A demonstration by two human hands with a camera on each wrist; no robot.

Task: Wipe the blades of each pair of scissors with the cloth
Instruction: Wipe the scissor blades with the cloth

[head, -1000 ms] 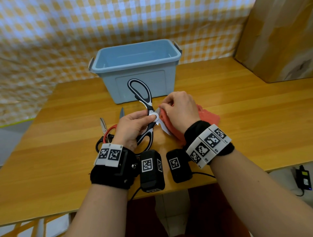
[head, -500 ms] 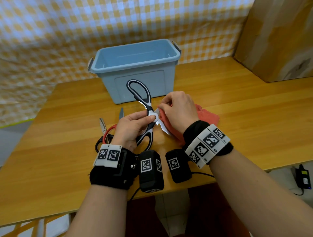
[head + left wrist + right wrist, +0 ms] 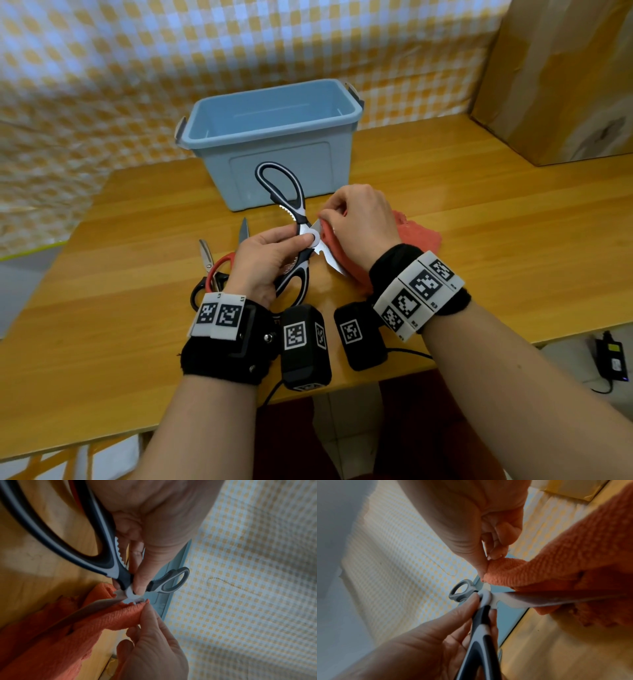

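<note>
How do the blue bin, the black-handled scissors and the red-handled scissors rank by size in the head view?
1. Blue bin, clearly largest.
2. Black-handled scissors, open in the left hand.
3. Red-handled scissors, smallest as seen, but partly hidden behind that hand, so their full size is unsure.

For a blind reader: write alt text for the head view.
A left hand holds open black-and-white scissors at the pivot while the right hand pinches a red cloth around one blade. Two more scissors lie left; a blue bin stands behind.
</note>
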